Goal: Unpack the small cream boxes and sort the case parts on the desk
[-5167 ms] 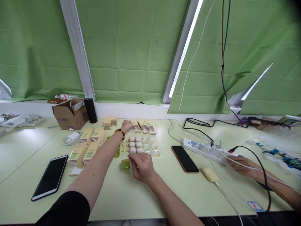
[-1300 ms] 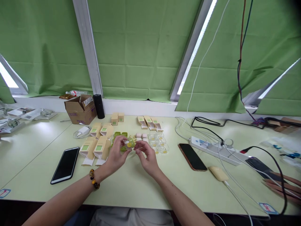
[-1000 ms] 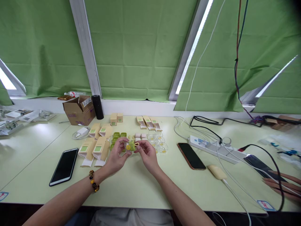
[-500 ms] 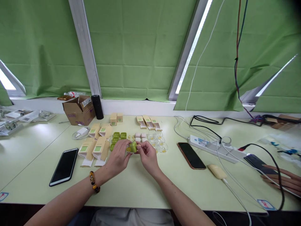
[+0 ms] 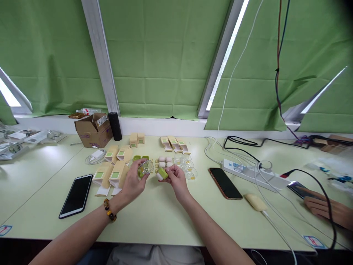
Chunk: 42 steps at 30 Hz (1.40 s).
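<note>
My left hand (image 5: 132,183) is closed around a small clear container (image 5: 148,166), its open end turned to the right. Between the fingertips of my right hand (image 5: 178,184) is a green cap with a whitish cylinder (image 5: 161,174) attached, tilted and apart from the container. Just beyond my hands lie green square caps (image 5: 136,158), partly hidden by my left hand, and several pale pink cylinders (image 5: 162,159). Several clear containers (image 5: 190,173) stand to the right of these.
Open beige cartons (image 5: 118,176) and a phone (image 5: 75,195) lie to the left. A cardboard box (image 5: 93,132) and a black cylinder (image 5: 115,126) stand behind. On the right are another phone (image 5: 225,183), a power strip (image 5: 249,175), cables and another person's hand (image 5: 328,208).
My hands have drawn apart. The green cap and whitish cylinder are now out of the clear container, in my right hand; the container stays in my left. The other person's hand shifted slightly.
</note>
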{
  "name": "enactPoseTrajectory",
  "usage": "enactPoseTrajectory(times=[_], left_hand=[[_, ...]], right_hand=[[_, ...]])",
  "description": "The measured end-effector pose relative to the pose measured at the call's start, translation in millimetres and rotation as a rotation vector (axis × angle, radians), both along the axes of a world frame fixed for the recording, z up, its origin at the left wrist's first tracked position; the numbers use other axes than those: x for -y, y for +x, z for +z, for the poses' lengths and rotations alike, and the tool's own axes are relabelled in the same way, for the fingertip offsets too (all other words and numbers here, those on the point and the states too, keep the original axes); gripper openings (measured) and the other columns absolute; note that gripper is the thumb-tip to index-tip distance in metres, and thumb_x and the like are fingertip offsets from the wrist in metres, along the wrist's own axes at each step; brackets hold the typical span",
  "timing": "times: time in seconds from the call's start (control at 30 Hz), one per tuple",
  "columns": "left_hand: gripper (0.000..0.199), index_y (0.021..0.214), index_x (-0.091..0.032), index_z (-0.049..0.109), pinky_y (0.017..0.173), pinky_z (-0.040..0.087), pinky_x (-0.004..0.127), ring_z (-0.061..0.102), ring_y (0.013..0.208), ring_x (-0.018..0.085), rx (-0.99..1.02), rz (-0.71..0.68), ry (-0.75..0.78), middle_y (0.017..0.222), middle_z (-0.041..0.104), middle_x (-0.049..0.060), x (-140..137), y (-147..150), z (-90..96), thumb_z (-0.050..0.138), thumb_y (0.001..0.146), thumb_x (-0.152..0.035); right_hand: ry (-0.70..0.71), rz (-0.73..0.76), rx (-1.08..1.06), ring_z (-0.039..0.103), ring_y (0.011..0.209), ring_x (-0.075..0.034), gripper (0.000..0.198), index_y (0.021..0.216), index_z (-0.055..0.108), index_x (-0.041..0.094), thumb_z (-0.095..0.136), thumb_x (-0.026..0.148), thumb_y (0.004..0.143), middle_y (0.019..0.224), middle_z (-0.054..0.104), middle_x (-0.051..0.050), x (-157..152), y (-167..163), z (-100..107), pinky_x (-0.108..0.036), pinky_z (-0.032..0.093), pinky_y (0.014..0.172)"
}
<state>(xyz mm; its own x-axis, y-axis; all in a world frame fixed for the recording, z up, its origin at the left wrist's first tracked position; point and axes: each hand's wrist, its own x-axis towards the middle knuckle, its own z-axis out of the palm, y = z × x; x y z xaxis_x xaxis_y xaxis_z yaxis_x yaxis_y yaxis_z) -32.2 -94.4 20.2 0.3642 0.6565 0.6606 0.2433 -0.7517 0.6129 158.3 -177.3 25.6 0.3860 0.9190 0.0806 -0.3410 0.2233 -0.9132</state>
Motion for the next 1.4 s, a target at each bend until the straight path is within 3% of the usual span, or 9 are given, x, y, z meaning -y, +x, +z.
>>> enactPoseTrajectory(times=[0.17,0.37,0.7,0.8,0.87,1.0,1.13,1.3,1.4], left_hand=[[0.05,0.135,-0.026,0.052,0.113,0.05,0.048,0.059,0.134,0.027,0.259,-0.151,-0.13,0.139,0.062,0.012,1,3,-0.1,0.069,0.089,-0.019],[0.044,0.127,-0.026,0.049,0.112,0.051,0.052,0.058,0.137,0.028,0.475,-0.328,-0.159,0.146,0.06,0.015,4,7,1.3,0.072,0.09,-0.02],[0.053,0.136,-0.025,0.043,0.108,0.052,0.048,0.067,0.124,0.027,0.243,-0.082,-0.079,0.13,0.07,0.014,2,0,5.4,0.072,0.092,-0.031],[0.021,0.111,-0.023,0.063,0.104,0.053,0.044,0.068,0.119,0.026,0.176,-0.041,-0.026,0.121,0.072,0.011,-4,-2,6.7,0.07,0.093,-0.033],[0.014,0.092,-0.022,0.069,0.105,0.052,0.045,0.068,0.117,0.027,0.177,-0.013,-0.046,0.115,0.074,0.011,-12,-2,7.9,0.071,0.091,-0.036],[0.025,0.08,-0.02,0.075,0.108,0.049,0.048,0.068,0.118,0.03,0.273,-0.014,-0.213,0.117,0.075,0.013,-28,1,17.0,0.078,0.083,-0.045],[0.034,0.081,-0.018,0.079,0.11,0.047,0.046,0.061,0.13,0.031,0.295,-0.201,-0.476,0.136,0.069,0.015,-30,4,33.6,0.079,0.082,-0.052],[0.039,0.086,-0.015,0.074,0.081,0.055,0.033,0.068,0.095,0.02,0.383,-0.5,-0.912,0.118,0.074,0.016,-20,10,39.2,0.082,0.082,-0.053],[0.032,0.089,-0.017,0.07,0.078,0.057,0.034,0.067,0.084,0.018,0.452,-0.586,-0.992,0.106,0.075,0.013,-14,14,33.8,0.082,0.084,-0.046]], right_hand=[[-0.057,0.06,0.03,0.067,0.061,-0.018,0.055,0.074,0.055,0.022,0.09,0.063,0.064,0.068,0.07,0.001,-1,-2,-1,-0.036,0.064,0.057],[-0.112,0.129,0.079,0.065,0.057,-0.016,0.058,0.071,0.056,0.021,0.09,0.066,0.06,0.063,0.069,0.001,-3,-4,-6,-0.034,0.063,0.056],[-0.02,0.131,-0.019,0.065,0.059,-0.014,0.047,0.074,0.056,0.02,0.09,0.053,0.069,0.07,0.07,0.001,3,1,1,-0.028,0.061,0.054],[0.015,0.121,-0.036,0.063,0.058,-0.014,0.045,0.074,0.057,0.021,0.09,0.051,0.07,0.07,0.068,0.002,4,1,4,-0.029,0.061,0.052],[0.025,0.116,-0.037,0.063,0.057,-0.013,0.045,0.074,0.057,0.021,0.089,0.051,0.07,0.069,0.068,0.002,4,0,4,-0.029,0.061,0.051],[0.035,0.132,-0.036,0.065,0.056,-0.015,0.046,0.074,0.056,0.021,0.089,0.053,0.07,0.07,0.071,0.001,2,-1,1,-0.029,0.061,0.051],[0.042,0.161,-0.038,0.067,0.059,-0.016,0.044,0.074,0.057,0.021,0.089,0.051,0.072,0.074,0.073,0.0,1,-2,-2,-0.03,0.062,0.051],[0.12,0.208,-0.16,0.071,0.063,-0.02,0.038,0.077,0.057,0.021,0.089,0.042,0.074,0.07,0.07,0.001,6,5,9,-0.032,0.063,0.054],[0.181,0.162,-0.236,0.075,0.067,-0.023,0.034,0.077,0.057,0.022,0.087,0.039,0.075,0.073,0.073,-0.002,10,17,21,-0.031,0.061,0.053]])
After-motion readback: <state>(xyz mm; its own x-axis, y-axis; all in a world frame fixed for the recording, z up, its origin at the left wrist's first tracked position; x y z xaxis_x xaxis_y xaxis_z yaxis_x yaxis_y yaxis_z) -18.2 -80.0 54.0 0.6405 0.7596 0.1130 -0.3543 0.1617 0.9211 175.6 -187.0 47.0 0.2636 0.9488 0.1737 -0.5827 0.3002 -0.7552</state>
